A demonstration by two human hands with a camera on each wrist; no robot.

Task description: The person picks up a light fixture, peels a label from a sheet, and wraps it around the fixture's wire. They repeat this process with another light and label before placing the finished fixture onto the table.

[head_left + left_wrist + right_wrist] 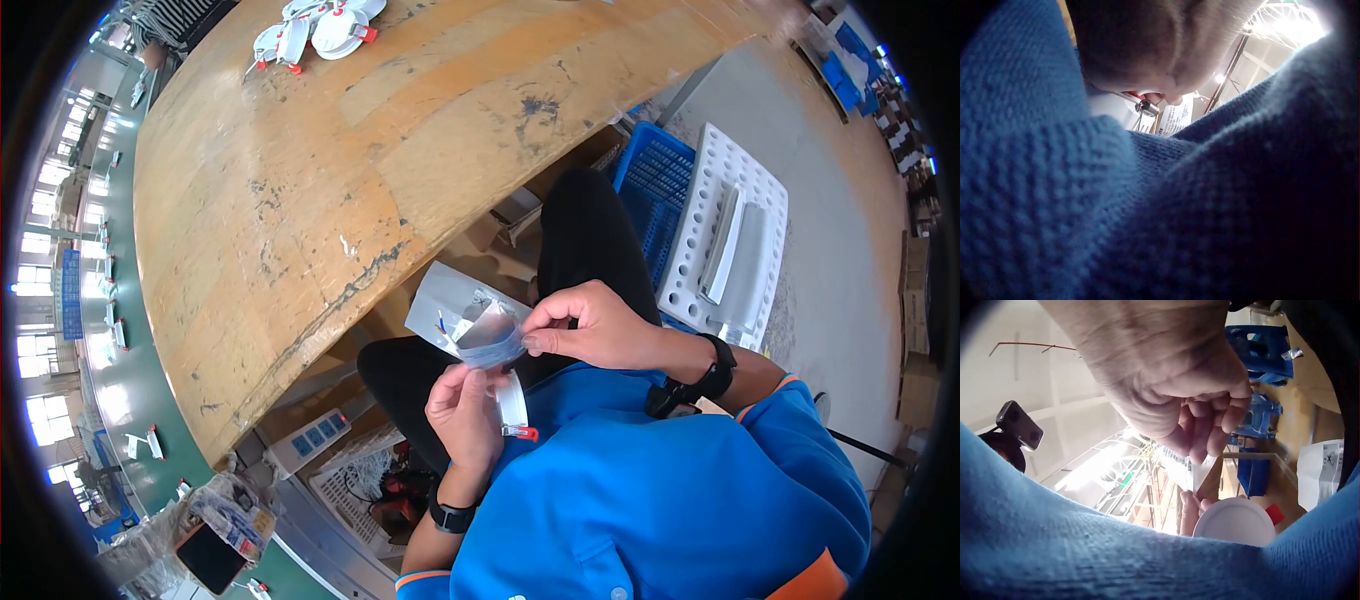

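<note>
A round white downlight (512, 405) with a red clip sits against the fingers of my left hand (465, 415), which grips it. In the right wrist view the white disc of the downlight (1235, 525) faces the camera, a left fingertip beside it. Between both hands is a clear plastic bag (490, 345), with a white piece and short coloured wires showing at its far side. My right hand (595, 325) pinches the bag's right edge between thumb and forefinger. The left wrist view is mostly blue cloth; a metal spring (1146, 107) shows below the left hand.
A worn wooden table (300, 200) lies ahead, with several white downlights (335, 35) at its far edge. A blue crate (655, 170) and a perforated white tray (690, 240) stand at right. A green belt (150, 400) carries lights at left; a phone (212, 557) is near it.
</note>
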